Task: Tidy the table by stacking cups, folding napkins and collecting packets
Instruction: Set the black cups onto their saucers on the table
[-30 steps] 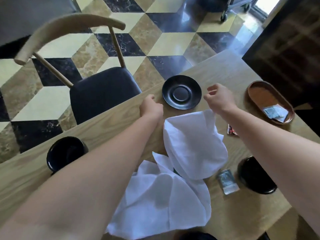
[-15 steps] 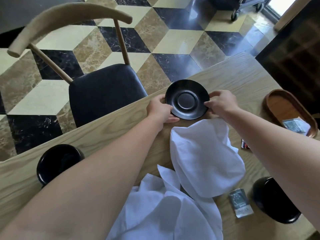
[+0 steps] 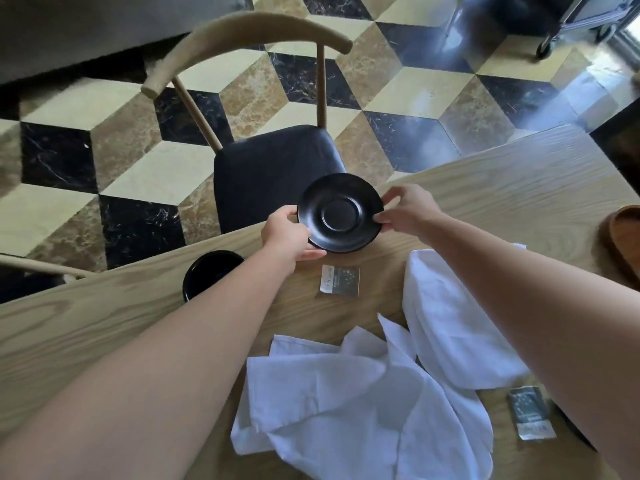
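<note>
Both hands grip the round matt-black saucer by opposite edges: the left hand is closed on its left rim, thumb under the near edge, and the right hand pinches its right rim between thumb and fingertips. The saucer appears lifted clear of the pale wood-grain desk, tilted toward the camera and hanging over the desk's far edge, in front of the black-cushioned wooden chair.

Taking the saucer as landmark: a small grey printed packet lies flat on the desk just nearer the camera than it. A black cup, partly hidden by the left forearm, stands to its left and nearer. Two crumpled white cloth napkins lie nearer still, one rumpled napkin to the right and one spread napkin at the near edge, their edges overlapping. A second grey packet lies beside the napkins, far to the near right. A brown wooden tray shows at the right border, well apart from the saucer.

The step in hand is judged to be the gathering of crockery, an early stage, since both napkins are unfolded and both packets are uncollected. The next move probably calls for carrying the saucer level toward the black cup or another stacking spot, lowering it without striking the cup, then releasing both rims together. Tilt during transport is the chief risk of a slip.
</note>
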